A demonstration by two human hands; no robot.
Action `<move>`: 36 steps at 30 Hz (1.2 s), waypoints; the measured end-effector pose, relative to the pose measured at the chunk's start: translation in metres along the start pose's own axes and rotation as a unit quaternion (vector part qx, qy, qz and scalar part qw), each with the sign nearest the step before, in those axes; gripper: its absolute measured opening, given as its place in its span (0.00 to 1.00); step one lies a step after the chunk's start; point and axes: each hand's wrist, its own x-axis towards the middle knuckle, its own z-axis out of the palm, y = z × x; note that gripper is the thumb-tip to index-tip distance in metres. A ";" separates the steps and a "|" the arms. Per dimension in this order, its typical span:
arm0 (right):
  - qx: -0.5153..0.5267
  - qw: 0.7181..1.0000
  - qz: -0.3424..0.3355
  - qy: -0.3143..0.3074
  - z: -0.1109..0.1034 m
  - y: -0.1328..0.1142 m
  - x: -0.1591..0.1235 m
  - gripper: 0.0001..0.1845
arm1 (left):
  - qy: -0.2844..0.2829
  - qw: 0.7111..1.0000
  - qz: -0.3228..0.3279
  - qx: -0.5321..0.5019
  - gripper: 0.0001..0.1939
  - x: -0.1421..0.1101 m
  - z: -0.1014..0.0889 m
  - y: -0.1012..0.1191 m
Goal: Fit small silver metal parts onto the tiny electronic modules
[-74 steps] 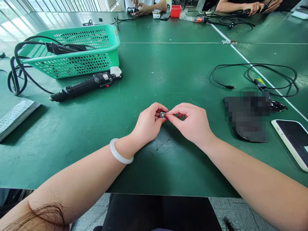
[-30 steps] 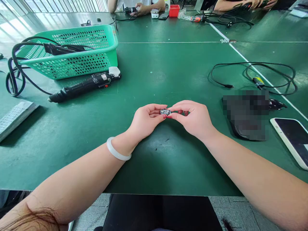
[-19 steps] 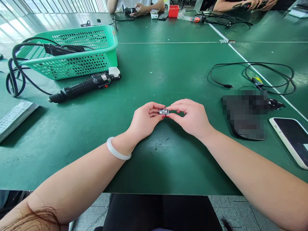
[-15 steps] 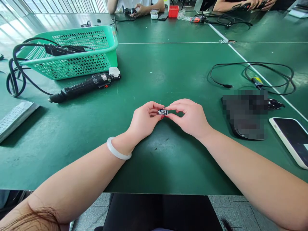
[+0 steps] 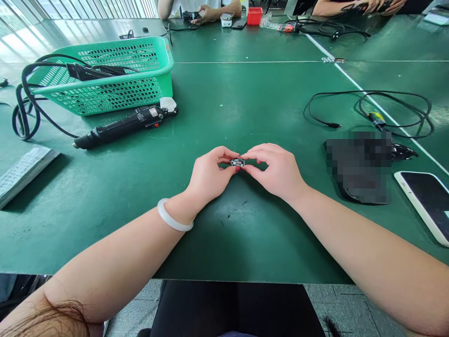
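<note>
Between my fingertips is a small black-and-silver part (image 5: 237, 162), too small to name more exactly. My left hand (image 5: 212, 175) pinches it from the left, thumb below and fingers above. From the other side my right hand (image 5: 275, 169) closes its thumb and fingertips on the right end of the same part. Both hands are just over the green table (image 5: 224, 243), in front of me, and their fingertips nearly meet. A white bangle sits on my left wrist. The fingers hide the ends of the part.
At the left stand a green basket (image 5: 115, 96) with cables and a black electric screwdriver (image 5: 122, 125). A pale block (image 5: 24, 173) lies nearer. To the right are a coiled cable (image 5: 389, 93), a blurred black object (image 5: 361, 171) and a phone (image 5: 426, 201). Two people sit opposite.
The part between my fingertips looks slightly turned. My hands stay almost in the same place, and the whole view has shifted a little.
</note>
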 end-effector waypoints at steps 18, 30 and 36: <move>0.048 0.995 0.079 -0.023 -0.002 0.000 -0.001 0.06 | -0.020 1.000 -0.013 -0.008 0.15 -0.001 -0.002 0.002; 0.052 0.995 0.082 -0.035 -0.003 0.000 -0.001 0.07 | 0.000 0.988 0.072 0.135 0.07 -0.004 -0.005 0.007; 0.063 0.994 0.080 -0.040 -0.002 0.000 -0.002 0.07 | 0.020 0.984 0.096 0.148 0.08 -0.003 -0.004 0.007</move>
